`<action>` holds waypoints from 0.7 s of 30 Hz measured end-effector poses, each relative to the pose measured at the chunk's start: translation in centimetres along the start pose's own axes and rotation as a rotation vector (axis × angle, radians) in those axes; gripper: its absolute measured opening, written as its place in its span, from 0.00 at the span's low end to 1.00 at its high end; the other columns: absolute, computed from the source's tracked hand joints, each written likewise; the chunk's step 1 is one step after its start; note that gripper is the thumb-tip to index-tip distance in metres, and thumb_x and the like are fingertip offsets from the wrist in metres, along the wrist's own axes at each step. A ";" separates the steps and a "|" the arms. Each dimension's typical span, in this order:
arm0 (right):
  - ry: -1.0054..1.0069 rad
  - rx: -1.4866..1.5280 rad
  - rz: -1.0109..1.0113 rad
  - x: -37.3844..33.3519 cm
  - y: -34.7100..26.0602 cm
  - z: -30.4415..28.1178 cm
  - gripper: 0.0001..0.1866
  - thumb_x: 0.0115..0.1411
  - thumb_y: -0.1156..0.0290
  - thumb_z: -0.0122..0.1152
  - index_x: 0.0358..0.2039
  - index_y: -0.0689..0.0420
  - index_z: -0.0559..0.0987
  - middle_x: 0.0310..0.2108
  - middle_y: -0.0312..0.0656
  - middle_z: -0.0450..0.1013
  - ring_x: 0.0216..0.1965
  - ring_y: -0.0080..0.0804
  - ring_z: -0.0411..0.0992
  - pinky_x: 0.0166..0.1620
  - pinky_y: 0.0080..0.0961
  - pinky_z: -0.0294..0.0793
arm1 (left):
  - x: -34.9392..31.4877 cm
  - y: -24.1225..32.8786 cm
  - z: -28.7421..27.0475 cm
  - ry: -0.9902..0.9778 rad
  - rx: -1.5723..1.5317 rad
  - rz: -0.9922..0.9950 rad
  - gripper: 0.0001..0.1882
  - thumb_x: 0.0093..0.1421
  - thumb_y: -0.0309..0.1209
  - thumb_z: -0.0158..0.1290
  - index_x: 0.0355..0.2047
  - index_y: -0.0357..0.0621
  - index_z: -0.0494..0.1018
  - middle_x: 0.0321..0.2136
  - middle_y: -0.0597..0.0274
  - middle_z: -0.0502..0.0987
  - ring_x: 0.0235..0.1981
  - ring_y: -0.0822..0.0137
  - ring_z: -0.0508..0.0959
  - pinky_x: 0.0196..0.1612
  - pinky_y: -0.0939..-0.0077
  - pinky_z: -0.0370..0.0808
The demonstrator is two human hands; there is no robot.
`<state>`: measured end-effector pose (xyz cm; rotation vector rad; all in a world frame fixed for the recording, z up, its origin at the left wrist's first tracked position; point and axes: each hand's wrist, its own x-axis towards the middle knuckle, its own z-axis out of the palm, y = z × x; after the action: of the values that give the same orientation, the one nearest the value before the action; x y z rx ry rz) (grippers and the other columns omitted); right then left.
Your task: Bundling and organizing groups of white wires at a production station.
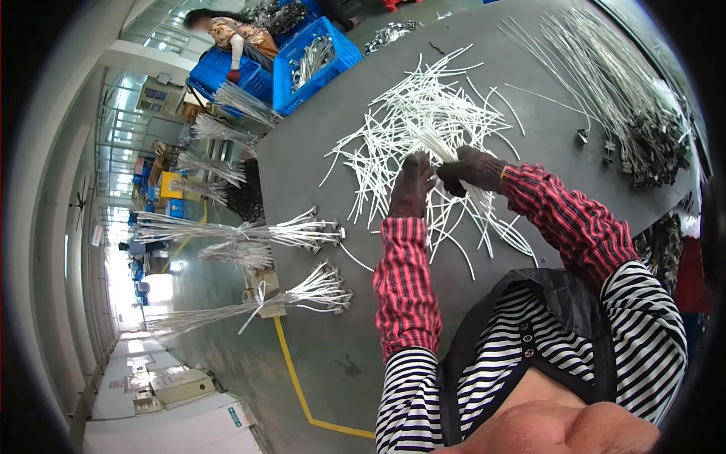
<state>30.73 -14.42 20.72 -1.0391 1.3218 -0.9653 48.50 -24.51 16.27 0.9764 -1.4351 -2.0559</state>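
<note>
A loose heap of short, thin white tubes (378,163) lies spread over the dark grey table (318,144). Dark gloves cover both my hands, which are close together over the near part of the heap. My left hand (412,185) is closed, its fingertips at a gathered bunch of white tubes (432,140). From the right, my right hand (473,170) is closed round the same bunch, thumb toward my left hand. The bunch's far ends stick out beyond my fingers, and its near ends come out below my right hand. My fingers hide its middle.
Long wires with black connectors (643,144) are piled at the table's right. Tied bundles of white-ended cables (302,295) jut over the left edge. Beyond the far left edge stand a blue crate (321,72) holding cables and a co-worker (242,38) bent over another blue crate.
</note>
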 end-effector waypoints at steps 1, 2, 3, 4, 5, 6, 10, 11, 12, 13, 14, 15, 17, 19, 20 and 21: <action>-0.010 -0.058 0.015 -0.1 0.2 0.3 0.21 0.57 0.57 0.58 0.19 0.64 0.79 0.15 0.43 0.74 0.18 0.30 0.73 0.28 0.30 0.72 | 0.5 -0.5 0.7 0.014 -0.149 0.007 0.54 0.63 0.72 0.30 0.65 0.28 0.57 0.58 0.43 0.68 0.60 0.52 0.68 0.64 0.56 0.62; -0.018 -0.104 0.052 -0.1 0.5 0.6 0.20 0.57 0.57 0.58 0.19 0.62 0.79 0.15 0.42 0.74 0.18 0.29 0.72 0.28 0.30 0.71 | 1.2 -1.1 1.1 0.025 -0.329 -0.032 0.49 0.65 0.68 0.34 0.62 0.30 0.60 0.55 0.44 0.71 0.57 0.52 0.71 0.62 0.55 0.66; -0.039 -0.111 0.037 -0.3 0.8 0.9 0.20 0.57 0.56 0.58 0.17 0.59 0.78 0.16 0.40 0.74 0.18 0.29 0.72 0.29 0.30 0.71 | 2.0 -1.6 1.3 -0.003 -0.532 0.008 0.44 0.66 0.65 0.38 0.60 0.31 0.64 0.53 0.45 0.74 0.54 0.52 0.74 0.60 0.54 0.69; -0.054 -0.200 0.060 -0.6 1.3 0.9 0.21 0.57 0.56 0.58 0.16 0.59 0.78 0.16 0.39 0.75 0.18 0.29 0.72 0.30 0.30 0.71 | 3.1 -1.9 1.5 0.102 -0.624 -0.065 0.38 0.67 0.58 0.42 0.59 0.33 0.66 0.54 0.45 0.74 0.54 0.53 0.75 0.59 0.54 0.70; -0.075 -0.280 0.073 -0.8 1.8 0.9 0.21 0.57 0.55 0.58 0.15 0.58 0.77 0.16 0.38 0.75 0.19 0.28 0.72 0.31 0.30 0.71 | 4.0 -2.0 1.3 0.215 -0.733 -0.107 0.32 0.68 0.52 0.47 0.59 0.36 0.67 0.55 0.46 0.74 0.54 0.53 0.75 0.59 0.54 0.72; -0.098 -0.297 0.058 -1.3 2.4 0.8 0.23 0.58 0.54 0.57 0.12 0.57 0.77 0.16 0.37 0.75 0.19 0.27 0.72 0.32 0.30 0.71 | 4.8 -1.5 0.3 0.162 -0.817 -0.105 0.20 0.70 0.44 0.47 0.49 0.39 0.74 0.43 0.56 0.80 0.43 0.59 0.80 0.49 0.58 0.78; 0.023 -0.098 0.066 -2.3 5.4 -1.1 0.24 0.58 0.54 0.58 0.12 0.57 0.77 0.14 0.38 0.73 0.19 0.25 0.71 0.32 0.30 0.71 | 3.4 0.3 -3.6 0.278 -0.740 0.179 0.13 0.66 0.37 0.47 0.37 0.40 0.76 0.31 0.57 0.80 0.34 0.64 0.80 0.38 0.70 0.79; -0.045 0.031 0.079 -1.7 5.9 -1.8 0.13 0.59 0.62 0.60 0.23 0.57 0.81 0.21 0.39 0.77 0.23 0.31 0.74 0.35 0.32 0.72 | 2.2 0.4 -4.0 0.476 -0.622 0.140 0.13 0.66 0.36 0.47 0.34 0.40 0.75 0.30 0.56 0.80 0.32 0.65 0.80 0.37 0.71 0.79; 0.041 -0.316 -0.324 -1.6 6.5 -2.4 0.07 0.59 0.66 0.59 0.30 0.55 0.81 0.26 0.40 0.78 0.26 0.36 0.75 0.36 0.34 0.72 | 1.3 0.1 -3.7 0.380 -0.562 0.018 0.13 0.64 0.35 0.47 0.33 0.36 0.75 0.28 0.54 0.80 0.30 0.64 0.79 0.37 0.70 0.79; 0.100 -0.684 -0.655 -1.4 6.9 -2.7 0.07 0.60 0.70 0.58 0.38 0.53 0.81 0.32 0.40 0.79 0.30 0.41 0.75 0.38 0.35 0.72 | 0.4 -0.4 -2.9 0.301 -0.217 -0.090 0.15 0.65 0.36 0.48 0.36 0.35 0.76 0.29 0.54 0.80 0.30 0.63 0.80 0.37 0.68 0.79; 0.109 -0.685 -0.805 -1.3 7.2 -2.9 0.14 0.61 0.74 0.53 0.45 0.46 0.79 0.38 0.41 0.78 0.35 0.47 0.75 0.40 0.37 0.72 | -0.6 -1.3 -1.6 0.069 -0.026 0.006 0.15 0.65 0.36 0.49 0.38 0.35 0.76 0.30 0.55 0.81 0.31 0.64 0.80 0.38 0.69 0.79; 0.083 -0.478 -0.737 -1.1 7.3 -2.8 0.13 0.62 0.73 0.52 0.45 0.45 0.79 0.37 0.44 0.78 0.34 0.48 0.75 0.40 0.38 0.73 | -1.5 -2.3 0.0 -0.089 0.115 0.026 0.15 0.65 0.36 0.50 0.40 0.35 0.77 0.31 0.57 0.81 0.32 0.65 0.80 0.38 0.70 0.79; 0.084 -0.335 -0.377 -1.2 6.9 -2.1 0.14 0.64 0.60 0.53 0.42 0.52 0.82 0.34 0.45 0.78 0.33 0.39 0.76 0.40 0.32 0.73 | -2.3 -3.6 3.1 -0.155 0.003 0.160 0.13 0.65 0.32 0.52 0.45 0.38 0.76 0.37 0.59 0.81 0.38 0.68 0.80 0.41 0.72 0.77; 0.095 -0.032 -0.007 -1.7 5.9 -1.1 0.19 0.64 0.53 0.54 0.40 0.54 0.84 0.33 0.45 0.79 0.33 0.36 0.76 0.40 0.30 0.73 | -3.2 -4.1 5.2 -0.101 -0.402 -0.073 0.13 0.64 0.29 0.53 0.48 0.39 0.75 0.40 0.60 0.80 0.41 0.69 0.80 0.43 0.73 0.77; 0.170 -0.048 -0.008 -1.9 5.3 -0.6 0.22 0.62 0.49 0.55 0.39 0.56 0.83 0.32 0.46 0.78 0.34 0.35 0.75 0.41 0.30 0.73 | -3.4 -4.3 6.2 -0.133 -0.417 -0.106 0.15 0.63 0.29 0.55 0.49 0.40 0.75 0.41 0.60 0.80 0.42 0.68 0.80 0.44 0.72 0.76; 0.225 -0.061 -0.018 -2.2 4.7 -0.1 0.26 0.60 0.45 0.56 0.37 0.58 0.83 0.32 0.47 0.77 0.34 0.34 0.75 0.42 0.30 0.72 | -3.5 -4.4 6.8 -0.097 -0.422 -0.125 0.16 0.61 0.29 0.58 0.50 0.40 0.74 0.42 0.60 0.80 0.42 0.68 0.80 0.46 0.72 0.76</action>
<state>30.41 -11.01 16.86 -1.0123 1.5361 -1.0858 45.82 -16.29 14.66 0.8141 -0.9393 -2.3924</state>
